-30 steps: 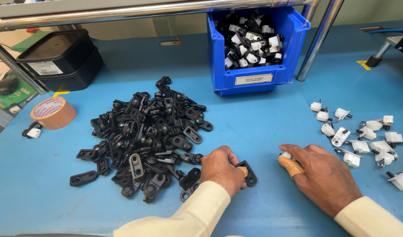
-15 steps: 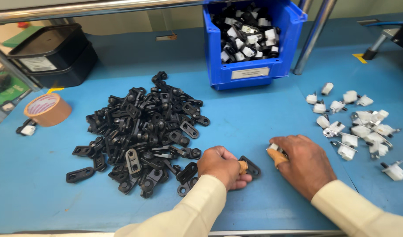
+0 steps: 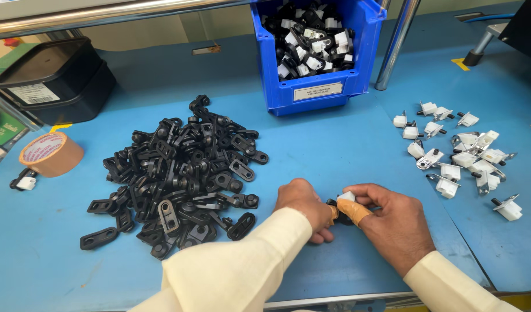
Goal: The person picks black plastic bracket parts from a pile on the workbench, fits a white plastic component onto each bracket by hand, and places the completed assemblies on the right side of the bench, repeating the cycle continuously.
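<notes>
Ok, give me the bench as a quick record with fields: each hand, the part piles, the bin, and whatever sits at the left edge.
left hand: closed on a black part, mostly hidden
right hand: pinches a white part against the black part; a tan cot covers one fingertip
black pile: loose black brackets, left of the hands
white pile: small white parts with metal tabs, scattered to the right
blue bin: holds mixed black and white pieces, behind the hands
tape roll: brown, at the left edge
black trays: stacked, far left
</notes>
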Demonstrator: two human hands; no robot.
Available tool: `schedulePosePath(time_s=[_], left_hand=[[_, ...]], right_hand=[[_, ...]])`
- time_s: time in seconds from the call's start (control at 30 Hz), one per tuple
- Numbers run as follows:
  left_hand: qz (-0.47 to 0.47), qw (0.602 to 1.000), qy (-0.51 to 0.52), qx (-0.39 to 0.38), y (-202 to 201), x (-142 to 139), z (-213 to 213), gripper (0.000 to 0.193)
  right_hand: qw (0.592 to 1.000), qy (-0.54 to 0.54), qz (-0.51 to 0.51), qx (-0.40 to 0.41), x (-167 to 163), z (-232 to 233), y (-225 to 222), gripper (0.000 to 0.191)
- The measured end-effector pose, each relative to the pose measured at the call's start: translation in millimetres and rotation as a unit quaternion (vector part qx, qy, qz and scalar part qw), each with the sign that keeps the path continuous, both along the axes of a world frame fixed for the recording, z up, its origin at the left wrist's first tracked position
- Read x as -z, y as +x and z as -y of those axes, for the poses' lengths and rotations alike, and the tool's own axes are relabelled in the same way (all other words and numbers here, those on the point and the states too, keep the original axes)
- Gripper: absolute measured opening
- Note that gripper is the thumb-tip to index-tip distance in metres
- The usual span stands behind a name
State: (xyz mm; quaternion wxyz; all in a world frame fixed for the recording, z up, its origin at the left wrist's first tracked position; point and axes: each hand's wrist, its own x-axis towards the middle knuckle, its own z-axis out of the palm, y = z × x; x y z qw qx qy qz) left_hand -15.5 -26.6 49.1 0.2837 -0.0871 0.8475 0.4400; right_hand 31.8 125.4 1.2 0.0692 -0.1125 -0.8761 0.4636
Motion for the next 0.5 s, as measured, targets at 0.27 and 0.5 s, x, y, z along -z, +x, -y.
schedulePosePath(time_s=[0.27, 0.5], left_hand=[[0.017, 0.999, 0.003, 0.035, -5, 0, 4, 0.005], [0.047, 0.997, 0.058, -0.004, -10, 10, 8, 0.008]], right_hand=[[0.932, 0.238, -0.251, -0.107, 8, 2, 7, 0.041], [0.937, 0.216, -0.234, -0.14, 9, 2, -1, 0.032]])
